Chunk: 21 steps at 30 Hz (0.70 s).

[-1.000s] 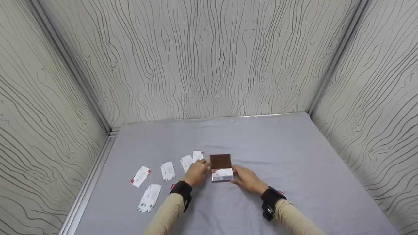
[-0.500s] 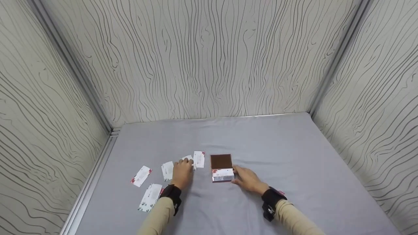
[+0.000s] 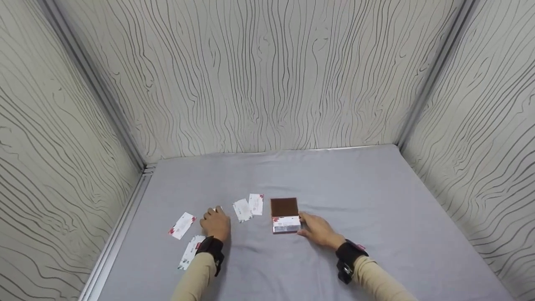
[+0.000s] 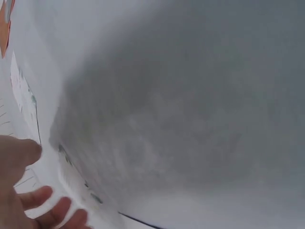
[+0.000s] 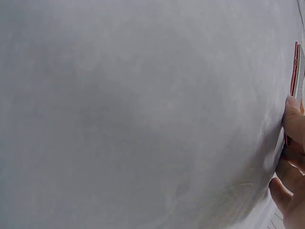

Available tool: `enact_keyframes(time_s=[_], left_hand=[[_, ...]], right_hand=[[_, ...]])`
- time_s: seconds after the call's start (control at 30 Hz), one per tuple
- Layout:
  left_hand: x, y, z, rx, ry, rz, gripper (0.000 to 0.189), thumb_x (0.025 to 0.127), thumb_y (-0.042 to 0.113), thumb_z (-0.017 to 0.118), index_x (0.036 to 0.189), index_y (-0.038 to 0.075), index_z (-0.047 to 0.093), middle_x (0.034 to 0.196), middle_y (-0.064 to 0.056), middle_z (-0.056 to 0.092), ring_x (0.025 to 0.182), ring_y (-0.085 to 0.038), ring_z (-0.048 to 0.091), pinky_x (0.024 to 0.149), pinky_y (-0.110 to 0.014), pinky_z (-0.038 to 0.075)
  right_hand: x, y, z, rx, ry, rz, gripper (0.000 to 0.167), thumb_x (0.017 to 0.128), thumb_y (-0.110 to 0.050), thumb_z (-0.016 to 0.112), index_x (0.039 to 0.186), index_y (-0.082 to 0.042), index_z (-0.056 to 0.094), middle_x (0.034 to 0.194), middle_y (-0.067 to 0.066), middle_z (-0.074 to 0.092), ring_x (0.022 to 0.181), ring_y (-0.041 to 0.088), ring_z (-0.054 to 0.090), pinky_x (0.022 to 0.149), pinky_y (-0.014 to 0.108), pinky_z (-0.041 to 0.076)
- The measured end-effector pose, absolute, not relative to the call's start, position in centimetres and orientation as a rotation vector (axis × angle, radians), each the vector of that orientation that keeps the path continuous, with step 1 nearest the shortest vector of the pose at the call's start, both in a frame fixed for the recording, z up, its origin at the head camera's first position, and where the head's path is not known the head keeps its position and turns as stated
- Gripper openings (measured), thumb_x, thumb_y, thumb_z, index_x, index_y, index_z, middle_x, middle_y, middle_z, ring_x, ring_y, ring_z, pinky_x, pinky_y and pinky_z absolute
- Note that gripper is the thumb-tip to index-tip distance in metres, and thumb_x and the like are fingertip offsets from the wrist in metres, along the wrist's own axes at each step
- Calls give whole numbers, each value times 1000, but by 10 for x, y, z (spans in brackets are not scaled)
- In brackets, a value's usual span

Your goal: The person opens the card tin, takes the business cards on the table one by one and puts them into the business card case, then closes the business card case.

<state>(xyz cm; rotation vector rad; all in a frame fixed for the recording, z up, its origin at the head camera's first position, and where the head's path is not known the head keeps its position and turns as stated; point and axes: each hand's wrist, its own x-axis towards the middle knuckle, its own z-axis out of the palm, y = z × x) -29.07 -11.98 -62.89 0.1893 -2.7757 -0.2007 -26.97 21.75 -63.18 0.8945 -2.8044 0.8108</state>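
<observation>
Case (image 3: 284,206), gripped by right hand (image 3: 318,230), lies on grey bench (image 3: 351,184); left hand (image 3: 216,224), fingers (image 4: 57,213) loose, partly hides nine-o'clock card (image 4: 72,180); patterned wall (image 3: 267,83) at twelve.

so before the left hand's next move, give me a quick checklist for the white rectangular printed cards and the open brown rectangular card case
1. Brown rectangular card case open: ok, its cover is folded back.
2. Right hand steadying it: ok, gripping its right edge.
3. White card with red flowers in the case fully seated: cannot tell; it shows inside, but its depth is unclear.
4. White leaf-printed card by the left fingers pinched by the left hand: not ok, thumb and fingers are apart.
5. Left fingertips touching that card: cannot tell.
</observation>
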Motion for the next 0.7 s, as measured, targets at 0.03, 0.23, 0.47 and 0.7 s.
enact_keyframes(time_s=[0.03,0.23,0.47,0.7], left_hand=[[-291,-120,-628,212,-2808,-196,26,89,16,63,95,-6,53,87,-25,51,81,-40,56,67,-51,47],[-295,-125,-628,281,-2933,-201,47,85,29,75,111,-4,54,96,-28,51,88,-42,56,72,-52,47],[-297,-133,-635,312,-2856,-270,63,69,31,89,105,-4,51,91,-32,50,82,-43,58,66,-52,48],[-300,-134,-634,391,-2911,-268,66,70,36,88,104,-5,48,88,-32,51,80,-45,60,65,-49,47]], right_hand=[[-270,217,-632,889,-2808,810,53,89,-16,72,131,7,50,113,21,66,105,42,62,91,55,47],[-270,217,-634,882,-2814,803,54,90,-17,72,133,7,50,113,20,67,106,42,62,92,56,46],[-269,217,-635,930,-2790,765,55,91,-19,70,132,10,48,112,21,67,106,42,61,91,55,46],[-269,219,-633,955,-2756,747,52,91,-18,71,128,11,49,108,20,68,101,42,63,87,54,48]])
